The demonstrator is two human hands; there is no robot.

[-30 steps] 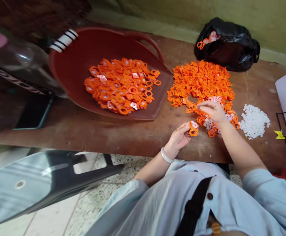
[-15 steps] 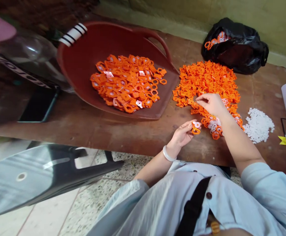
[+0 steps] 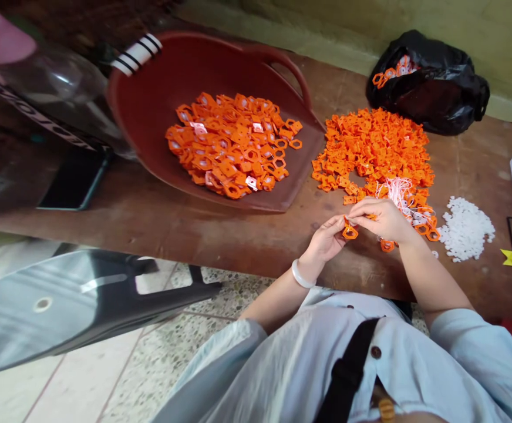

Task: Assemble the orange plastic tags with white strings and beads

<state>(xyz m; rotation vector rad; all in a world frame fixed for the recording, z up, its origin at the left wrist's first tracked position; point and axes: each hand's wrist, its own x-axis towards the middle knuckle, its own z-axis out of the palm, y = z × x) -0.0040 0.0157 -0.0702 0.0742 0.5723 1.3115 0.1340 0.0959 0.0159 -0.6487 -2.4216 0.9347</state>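
Note:
My left hand pinches a small orange plastic piece with a hexagonal ring between thumb and fingertips, just above the table's front part. Fingers closed, my right hand meets it at the top of this piece; what lies in its pinch is hidden. Behind the hands spreads a heap of loose orange plastic pieces. A bundle of white and pink strings lies beside my right hand, with orange rings and white discs partly covered by that hand.
A dark red scoop-shaped basket holds many orange pieces at left. Small white plastic parts lie in a pile at right. A black plastic bag stands by the wall. A phone, a clear bottle and a grey stool are leftward.
My right hand has come from the orange heap down to the piece in my left hand, uncovering the strings. My left hand stays nearly in place. The view has shifted slightly.

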